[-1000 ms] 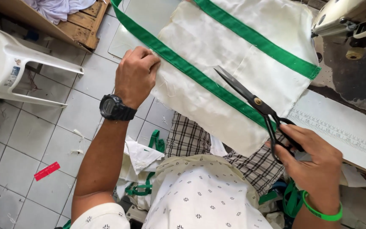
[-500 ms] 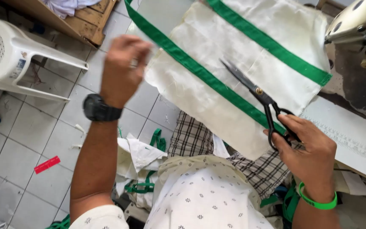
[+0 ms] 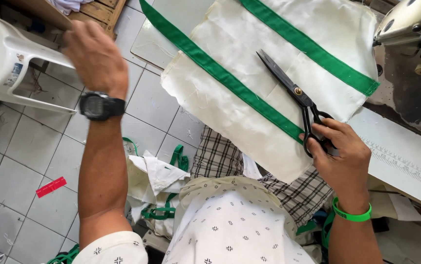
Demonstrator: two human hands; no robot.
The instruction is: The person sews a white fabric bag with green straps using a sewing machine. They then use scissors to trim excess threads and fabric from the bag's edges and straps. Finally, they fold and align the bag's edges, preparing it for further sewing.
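Note:
A cream fabric piece (image 3: 230,102) with two green straps (image 3: 220,76) sewn across it lies over the edge of the sewing table and hangs toward my lap. My right hand (image 3: 342,156) grips the handles of black scissors (image 3: 288,85), whose closed blades rest on the fabric between the straps. My left hand (image 3: 95,56), blurred, is lifted off to the left over the floor, apart from the fabric, and holds nothing. A black watch sits on that wrist, a green band on the right wrist.
A sewing machine (image 3: 410,24) stands at the top right on a white table (image 3: 406,161) with a printed ruler strip. A white plastic chair (image 3: 5,58) is at the left. Fabric scraps and green strap pieces (image 3: 157,190) lie on the tiled floor beside my knees.
My left hand has let go of the fabric's left edge and swung up and to the left. The right hand with the scissors has stayed on the fabric.

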